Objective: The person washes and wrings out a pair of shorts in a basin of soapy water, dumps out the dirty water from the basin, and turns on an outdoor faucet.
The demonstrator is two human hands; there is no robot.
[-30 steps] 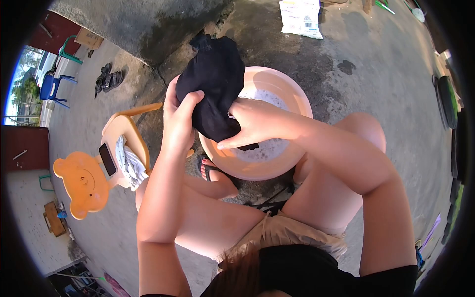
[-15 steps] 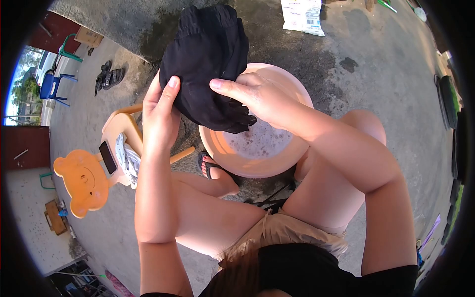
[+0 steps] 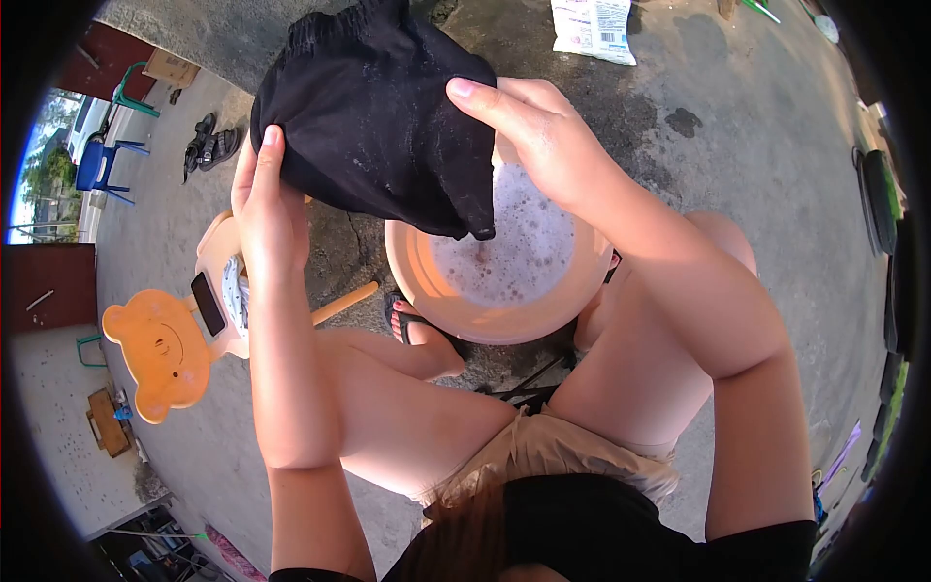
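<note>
A black garment with a gathered elastic waistband, which looks like shorts (image 3: 378, 116), is spread between my two hands above the basin. My left hand (image 3: 267, 209) grips its left side, thumb on top and the other fingers behind the cloth. On the right side, my right hand (image 3: 533, 126) pinches the cloth with the thumb in front; its other fingers are partly hidden. Pale specks of suds show on the fabric. Below hangs the lower edge, over a peach-coloured basin (image 3: 417, 281) with foamy water (image 3: 509, 247) in it.
An orange bear-faced chair (image 3: 160, 354) stands at the left, with a phone (image 3: 208, 304) and a pale patterned cloth (image 3: 235, 296) on it. Dark sandals (image 3: 211, 147) lie farther back. A white printed packet (image 3: 593, 31) rests on the concrete beyond the basin.
My hands have moved apart, the left one going leftward and the right one up and slightly right. The black shorts, bunched before, are now stretched wider and flatter.
</note>
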